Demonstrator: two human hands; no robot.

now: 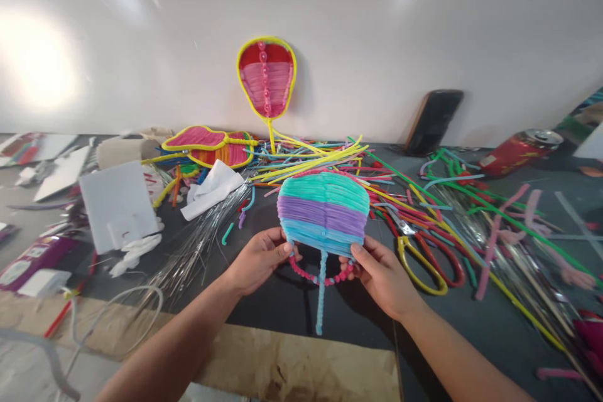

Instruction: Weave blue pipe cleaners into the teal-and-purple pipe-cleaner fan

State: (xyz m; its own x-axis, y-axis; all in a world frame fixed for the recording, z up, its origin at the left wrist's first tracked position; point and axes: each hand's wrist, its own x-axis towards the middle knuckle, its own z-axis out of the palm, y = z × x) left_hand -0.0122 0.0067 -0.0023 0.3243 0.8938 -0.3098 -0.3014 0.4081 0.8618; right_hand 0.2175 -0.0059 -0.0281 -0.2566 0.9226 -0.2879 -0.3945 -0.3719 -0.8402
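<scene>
Between my two hands is a fan-shaped pipe cleaner craft with green, purple and blue bands. Its twisted blue handle points down toward me. A pink beaded strand curves below the blue band and passes behind the handle. My left hand pinches the lower left corner, thumb in front. On the lower right corner my right hand is closed the same way, with its fingers partly hidden behind. Red and yellow scissors lie just right of my right hand.
A pink and red fan with yellow edging stands against the white wall. Loose pipe cleaners and silver wires cover much of the dark table. A phone leans at the back right, near a tilted red can. White card stands left.
</scene>
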